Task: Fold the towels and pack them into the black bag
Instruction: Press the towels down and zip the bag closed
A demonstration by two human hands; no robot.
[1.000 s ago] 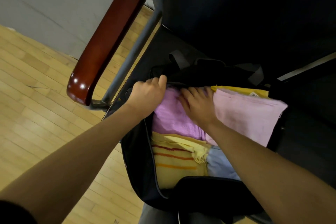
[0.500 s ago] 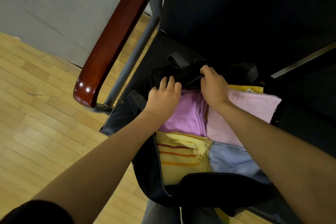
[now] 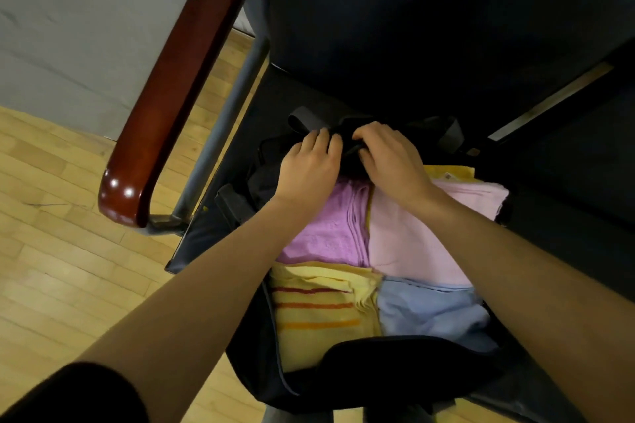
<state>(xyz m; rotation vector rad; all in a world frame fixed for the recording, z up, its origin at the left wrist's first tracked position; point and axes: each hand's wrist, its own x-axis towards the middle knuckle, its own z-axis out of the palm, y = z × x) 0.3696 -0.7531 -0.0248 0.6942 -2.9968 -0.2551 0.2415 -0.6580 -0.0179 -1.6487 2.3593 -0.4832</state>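
The black bag (image 3: pixel 254 326) lies open on a dark chair seat, with folded towels inside. A purple towel (image 3: pixel 330 230) and a pale pink towel (image 3: pixel 412 237) fill the far half. A yellow striped towel (image 3: pixel 316 312) and a light blue towel (image 3: pixel 433 309) fill the near half. Another yellow towel (image 3: pixel 450 171) peeks out behind the pink one. My left hand (image 3: pixel 309 168) and my right hand (image 3: pixel 388 158) both grip the bag's black far flap (image 3: pixel 348 144) at the far rim. The fingertips are curled into the fabric.
The chair's red-brown wooden armrest (image 3: pixel 171 103) and grey metal frame (image 3: pixel 220 134) stand to the left of the bag. The dark backrest (image 3: pixel 429 27) rises behind it. Bag straps (image 3: pixel 302 120) lie on the seat. Wooden floor (image 3: pixel 51 251) spreads to the left, below a grey wall.
My right hand left the purple towel and moved up to the bag's far rim. My left hand shifted right to join it. Both now hold the black flap together.
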